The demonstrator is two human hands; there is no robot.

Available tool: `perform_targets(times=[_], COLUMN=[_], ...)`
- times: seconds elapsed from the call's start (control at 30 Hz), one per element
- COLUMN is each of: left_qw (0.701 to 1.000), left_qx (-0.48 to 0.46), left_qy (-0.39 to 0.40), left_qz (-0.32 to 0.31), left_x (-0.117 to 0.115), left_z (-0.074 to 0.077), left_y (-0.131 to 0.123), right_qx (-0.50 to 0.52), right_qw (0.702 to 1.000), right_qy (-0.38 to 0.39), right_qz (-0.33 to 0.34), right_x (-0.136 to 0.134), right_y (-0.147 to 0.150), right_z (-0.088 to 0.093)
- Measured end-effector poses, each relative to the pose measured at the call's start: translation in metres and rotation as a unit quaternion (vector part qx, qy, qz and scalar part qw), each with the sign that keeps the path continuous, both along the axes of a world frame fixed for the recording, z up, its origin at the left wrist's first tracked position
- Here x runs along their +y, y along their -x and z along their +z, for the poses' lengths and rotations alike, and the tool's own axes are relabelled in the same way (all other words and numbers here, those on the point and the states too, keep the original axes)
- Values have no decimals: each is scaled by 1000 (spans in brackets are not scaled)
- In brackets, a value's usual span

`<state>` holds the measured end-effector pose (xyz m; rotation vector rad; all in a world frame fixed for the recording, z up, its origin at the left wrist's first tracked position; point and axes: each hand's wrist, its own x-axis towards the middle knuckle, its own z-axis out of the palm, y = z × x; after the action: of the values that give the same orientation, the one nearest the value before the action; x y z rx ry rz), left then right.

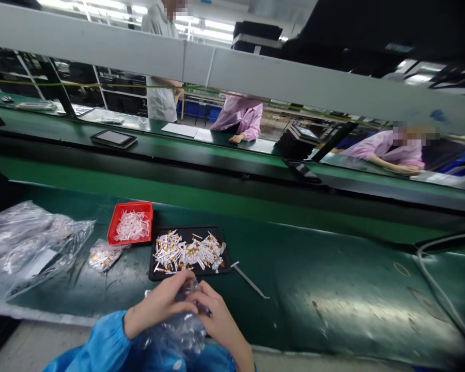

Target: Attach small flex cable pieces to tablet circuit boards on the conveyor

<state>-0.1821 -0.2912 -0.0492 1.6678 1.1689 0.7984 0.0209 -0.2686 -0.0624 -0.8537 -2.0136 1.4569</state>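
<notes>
Both my hands grip a crumpled clear plastic bag point(178, 333) at the front edge of the green work surface. My left hand point(160, 302) has its fingers curled round the top of the bag. My right hand point(217, 312) pinches the bag from the other side, its fingertips close to the left ones. Whatever lies inside the bag cannot be made out. Just beyond my hands sits a black tray point(153, 271) strewn with small white strips that have brownish-orange parts. A thin pale strip point(251, 281) lies right of the tray.
A red bin point(111, 235) holds thin white strips. Near it lie a small filled plastic bag point(103, 257) and a large clear bag point(31, 243). A pale cable point(436, 281) and a yellow rubber band point(402, 269) lie at right. Several people are beyond the raised shelf point(256, 64).
</notes>
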Motion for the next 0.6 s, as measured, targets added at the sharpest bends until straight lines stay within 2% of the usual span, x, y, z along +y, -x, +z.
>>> perform_targets(times=[0.2, 0.43, 0.6], left_qw=[999, 989, 984], left_qx=[-5, -9, -9], left_qy=[-45, -72, -73], left_qz=[12, 127, 160], left_x=[-2, -1, -3], left_z=[-3, 1, 2], left_y=[-3, 2, 9], right_qx=[13, 14, 17], right_qw=[1000, 999, 998], right_qy=[-13, 8, 4], right_qz=[-16, -52, -67], right_x=[1, -2, -1], right_y=[1, 0, -2], right_z=[-1, 2, 1])
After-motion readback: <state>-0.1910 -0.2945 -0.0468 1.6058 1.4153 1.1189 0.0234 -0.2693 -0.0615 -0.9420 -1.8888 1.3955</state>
